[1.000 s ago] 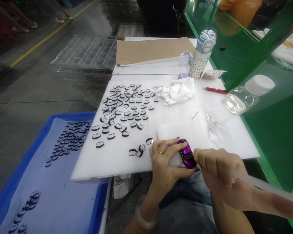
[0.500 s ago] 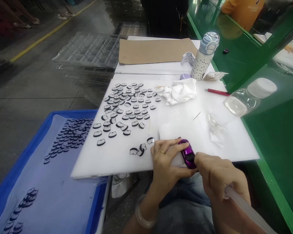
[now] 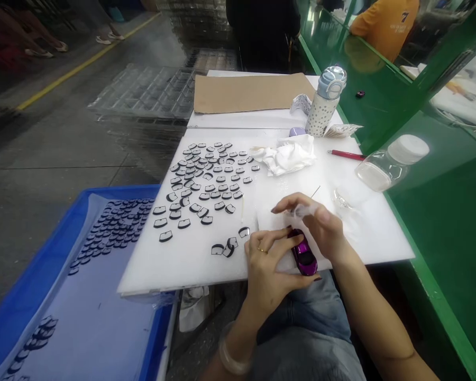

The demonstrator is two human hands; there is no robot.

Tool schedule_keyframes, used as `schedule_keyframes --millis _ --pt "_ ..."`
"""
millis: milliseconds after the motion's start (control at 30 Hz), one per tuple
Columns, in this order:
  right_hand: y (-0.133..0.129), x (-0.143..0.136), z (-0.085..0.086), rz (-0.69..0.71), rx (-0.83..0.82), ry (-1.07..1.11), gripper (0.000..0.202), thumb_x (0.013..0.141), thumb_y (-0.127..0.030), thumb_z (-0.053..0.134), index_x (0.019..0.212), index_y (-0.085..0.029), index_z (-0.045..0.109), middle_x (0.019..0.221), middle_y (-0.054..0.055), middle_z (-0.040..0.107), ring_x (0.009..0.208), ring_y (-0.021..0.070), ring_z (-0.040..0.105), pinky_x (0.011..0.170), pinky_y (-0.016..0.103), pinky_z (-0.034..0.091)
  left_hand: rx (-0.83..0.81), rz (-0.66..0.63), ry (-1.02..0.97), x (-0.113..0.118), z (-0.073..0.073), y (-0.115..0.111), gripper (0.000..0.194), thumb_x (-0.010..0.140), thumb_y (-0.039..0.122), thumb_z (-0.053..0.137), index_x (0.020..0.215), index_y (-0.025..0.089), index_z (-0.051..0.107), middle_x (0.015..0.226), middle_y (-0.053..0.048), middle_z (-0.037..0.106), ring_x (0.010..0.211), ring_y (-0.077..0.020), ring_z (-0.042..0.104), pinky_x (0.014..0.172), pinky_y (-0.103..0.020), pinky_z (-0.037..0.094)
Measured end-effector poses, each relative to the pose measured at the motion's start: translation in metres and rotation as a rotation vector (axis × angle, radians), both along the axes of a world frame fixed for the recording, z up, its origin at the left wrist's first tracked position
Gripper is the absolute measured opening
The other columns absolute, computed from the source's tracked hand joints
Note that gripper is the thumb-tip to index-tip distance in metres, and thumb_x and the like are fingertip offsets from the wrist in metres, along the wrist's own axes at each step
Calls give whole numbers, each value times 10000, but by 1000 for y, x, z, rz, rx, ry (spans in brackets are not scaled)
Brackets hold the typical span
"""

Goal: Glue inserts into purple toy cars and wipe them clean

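My left hand [image 3: 267, 259] is closed around a shiny purple toy car [image 3: 304, 255] near the front edge of the white table, fingers on its far end and thumb by its near end. Just beyond the car, my right hand [image 3: 319, 225] has its fingers curled about a translucent plastic tube [image 3: 301, 210]; motion blurs it, and its exact kind is unclear. Several small dark-edged clear pieces [image 3: 228, 246] lie left of my left hand. Many more such pieces [image 3: 202, 180] are spread over the left half of the white foam sheet [image 3: 143, 272].
A blue tray [image 3: 79, 312] with rows of dark pieces stands at the left. Beyond my hands lie crumpled white tissue [image 3: 287, 156], a red pen [image 3: 347, 154], a clear jar [image 3: 381, 169], a dotted bottle [image 3: 323, 108] and cardboard [image 3: 249, 94]. A green partition [image 3: 436, 233] borders the right.
My right hand has moved from beside the car's near end up and away to beyond it, bringing the translucent tube along. My left hand keeps hold of the toy car. The view has shifted slightly.
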State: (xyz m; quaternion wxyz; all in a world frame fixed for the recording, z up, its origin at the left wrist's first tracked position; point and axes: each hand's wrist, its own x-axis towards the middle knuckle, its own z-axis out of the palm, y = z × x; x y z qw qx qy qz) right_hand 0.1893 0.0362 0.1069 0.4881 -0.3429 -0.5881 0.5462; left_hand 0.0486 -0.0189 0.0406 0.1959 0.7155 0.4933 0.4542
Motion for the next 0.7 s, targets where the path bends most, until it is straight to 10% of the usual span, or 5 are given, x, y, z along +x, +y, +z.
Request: schedule_keyframes --millis 100,300,467,700 --pt "-11 16 -9 -196 84 32 494 875 -639 573 1157 -250 683 1200 60 666 1179 276 579 1038 440 429 35 -6 35 -1 -2 -1 649 566 443 948 1138 276 690 1213 -58 700 1015 -282 544 924 -472 449" --pt "-35 82 -25 -996 149 -427 177 845 -357 625 814 -196 693 749 24 660 722 196 613 723 335 469 110 38 85 0 -7 1 632 730 509 832 1263 240 624 1305 -120 621 1034 -276 575 961 -462 440" --pt "-25 88 -44 -1070 20 -898 327 774 -482 651 624 -192 644 613 22 585 616 192 494 702 368 370 231 68 -44 0 -10 -4 736 808 764 571 1267 189 595 1207 -155 600 1081 -297 584 953 -456 477" --pt "-21 85 -59 -1188 -15 -584 213 677 -412 704 727 -205 695 684 28 591 661 213 507 695 392 391 202 247 -128 -40 -7 -28 140 930 204 591 1041 236 671 929 -37 665 903 -200 622 808 -352 528"
